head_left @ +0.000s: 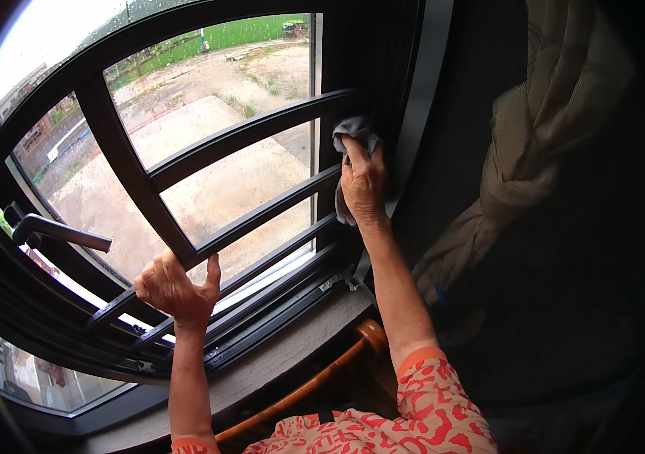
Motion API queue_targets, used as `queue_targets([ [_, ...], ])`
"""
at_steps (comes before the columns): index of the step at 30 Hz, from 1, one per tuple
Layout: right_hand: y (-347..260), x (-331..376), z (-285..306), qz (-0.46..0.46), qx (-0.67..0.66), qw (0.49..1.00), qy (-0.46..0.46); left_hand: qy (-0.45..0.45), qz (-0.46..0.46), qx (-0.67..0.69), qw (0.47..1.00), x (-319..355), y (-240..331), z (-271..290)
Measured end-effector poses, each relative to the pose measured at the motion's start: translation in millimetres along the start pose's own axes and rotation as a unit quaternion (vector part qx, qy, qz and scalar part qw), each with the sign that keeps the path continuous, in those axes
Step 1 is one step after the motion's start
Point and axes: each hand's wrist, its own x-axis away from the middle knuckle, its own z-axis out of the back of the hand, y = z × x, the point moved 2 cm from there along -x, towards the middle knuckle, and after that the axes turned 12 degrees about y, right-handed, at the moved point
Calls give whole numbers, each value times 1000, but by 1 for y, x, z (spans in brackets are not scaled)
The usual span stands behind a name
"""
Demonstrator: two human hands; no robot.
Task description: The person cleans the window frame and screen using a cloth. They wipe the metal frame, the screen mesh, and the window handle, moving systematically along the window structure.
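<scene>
My left hand [178, 287] is closed round the lower part of a dark metal window bar [137, 181], with the thumb on the bar's right side. Farther up and to the right, my right hand [364, 181] presses a grey cloth [355, 130] against the dark window frame, where the crossbars meet its right side. Part of the cloth hangs below the fingers. Behind the bars, the window glass [209, 98] carries water drops and shows a paved yard outside.
A window handle [65, 231] juts out left of my left hand. Below the window runs a pale sill [262, 378], with a curved wooden chair rail [315, 374] in front of it. A knotted beige curtain [519, 144] hangs at the right. Small metal latches [331, 284] sit by the lower frame.
</scene>
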Motion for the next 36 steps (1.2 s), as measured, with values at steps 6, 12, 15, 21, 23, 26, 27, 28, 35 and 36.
queue_targets([
  [6, 6, -10, 21, -29, -51, 993, -102, 4, 7, 19, 1000, 0, 4, -3],
  [12, -1, -19, 27, -75, -151, 975, -142, 0, 14, 12, 1000, 2, 0, -4],
  [15, -10, -32, 16, -47, -67, 996, -33, -10, 15, 6, 1000, 4, 2, -5],
  [21, -1, -2, 9, -37, -55, 995, -75, 0, 12, 18, 1000, 3, 1, -3],
  [23, -13, 1, 20, -50, -38, 990, -130, -5, 15, 19, 1000, 3, -1, -3],
  [26, -20, 7, 24, -61, -40, 984, -160, -14, 20, 20, 1000, 4, 1, -4],
  [27, -22, 11, 26, -59, -60, 984, -158, -14, 20, 21, 999, 4, 3, -4],
  [28, -26, 13, 28, -54, -78, 983, -156, -12, 22, 24, 999, 3, 5, -5],
  [35, -93, 34, 32, -29, -193, 952, -234, -14, 17, 16, 1000, 4, -1, -6],
  [36, -99, 34, 38, -51, -255, 935, -240, -7, 14, 19, 1000, 3, -2, -5],
])
